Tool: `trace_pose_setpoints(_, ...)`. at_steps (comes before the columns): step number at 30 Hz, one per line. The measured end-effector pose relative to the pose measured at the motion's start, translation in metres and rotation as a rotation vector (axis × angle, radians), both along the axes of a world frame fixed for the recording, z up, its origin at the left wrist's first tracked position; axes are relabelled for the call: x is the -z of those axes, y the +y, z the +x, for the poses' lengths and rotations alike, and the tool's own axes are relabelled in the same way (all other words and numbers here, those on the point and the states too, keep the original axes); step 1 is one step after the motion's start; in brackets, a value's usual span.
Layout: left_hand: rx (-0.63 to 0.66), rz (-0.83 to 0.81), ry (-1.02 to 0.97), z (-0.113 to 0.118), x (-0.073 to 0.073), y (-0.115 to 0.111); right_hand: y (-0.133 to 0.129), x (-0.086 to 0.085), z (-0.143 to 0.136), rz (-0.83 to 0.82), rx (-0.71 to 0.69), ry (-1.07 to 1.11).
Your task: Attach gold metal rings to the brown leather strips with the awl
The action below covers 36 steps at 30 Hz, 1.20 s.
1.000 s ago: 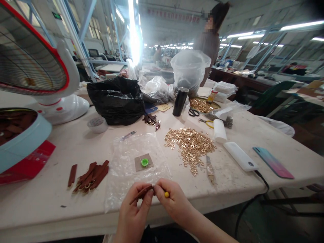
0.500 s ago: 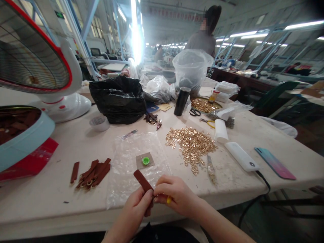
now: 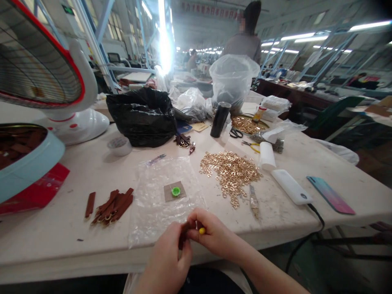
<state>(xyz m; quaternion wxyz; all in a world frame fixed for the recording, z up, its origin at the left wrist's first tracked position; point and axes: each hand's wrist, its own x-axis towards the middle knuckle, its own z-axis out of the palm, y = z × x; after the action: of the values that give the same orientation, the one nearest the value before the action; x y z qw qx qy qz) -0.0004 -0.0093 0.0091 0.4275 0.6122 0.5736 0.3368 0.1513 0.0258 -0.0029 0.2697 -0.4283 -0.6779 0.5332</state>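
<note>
At the table's front edge, my left hand (image 3: 173, 253) is closed round a brown strip (image 3: 183, 236), most of which its fingers hide. My right hand (image 3: 210, 234) touches the same strip with pinched fingers, and a yellow-tipped tool (image 3: 202, 231) sticks out of its grip. Beyond the hands a green round item (image 3: 175, 191) rests on a small grey-brown square (image 3: 169, 193) on a clear plastic sheet (image 3: 150, 216). Brown strips with gold rings (image 3: 114, 206) lie in a pile to the left. A heap of gold rings (image 3: 231, 173) is to the right.
A fan (image 3: 76, 122) and a blue round tin of strips (image 3: 36, 171) stand left. Behind are a black bag (image 3: 142, 118) and a black cylinder (image 3: 220, 119). A white device (image 3: 292, 188) and a phone (image 3: 330, 194) lie right. A person (image 3: 245, 36) is in the background.
My left hand has turned and closed further over the brown strip, whose long end no longer points out past the fingers. The right hand has shifted slightly. The camera view has moved a little.
</note>
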Motion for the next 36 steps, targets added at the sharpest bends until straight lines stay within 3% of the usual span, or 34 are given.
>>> trace_pose_setpoints(3, 0.001, -0.046, -0.056, 0.001, 0.003, 0.001, -0.001, 0.004, -0.002, 0.003, 0.031, 0.109)
trace_pose_setpoints(6, -0.008, -0.084, -0.110, 0.002, 0.002, 0.002, -0.001, 0.007, -0.005, -0.107, 0.065, 0.242)
trace_pose_setpoints(13, 0.034, 0.024, 0.113, -0.006, -0.001, 0.003, 0.004, 0.006, -0.009, -0.096, 0.031, 0.261)
trace_pose_setpoints(17, 0.045, -0.026, -0.030, -0.007, 0.001, 0.005, 0.005, 0.006, -0.015, -0.139, 0.066, 0.390)
trace_pose_setpoints(24, -0.083, -0.137, -0.262, -0.007, 0.009, 0.006, -0.004, 0.004, -0.026, -0.199, 0.206, 0.425)
trace_pose_setpoints(31, -0.166, -0.171, -0.392, -0.005, 0.016, 0.008, 0.003, 0.010, -0.028, -0.247, 0.181, 0.380)
trace_pose_setpoints(33, -0.224, -0.190, -0.453, -0.005, 0.018, 0.009, 0.010, 0.009, -0.022, -0.189, 0.194, 0.343)
trace_pose_setpoints(36, -0.286, -0.216, -0.488, -0.008, 0.022, 0.011, 0.026, 0.002, -0.011, -0.024, 0.346, 0.351)
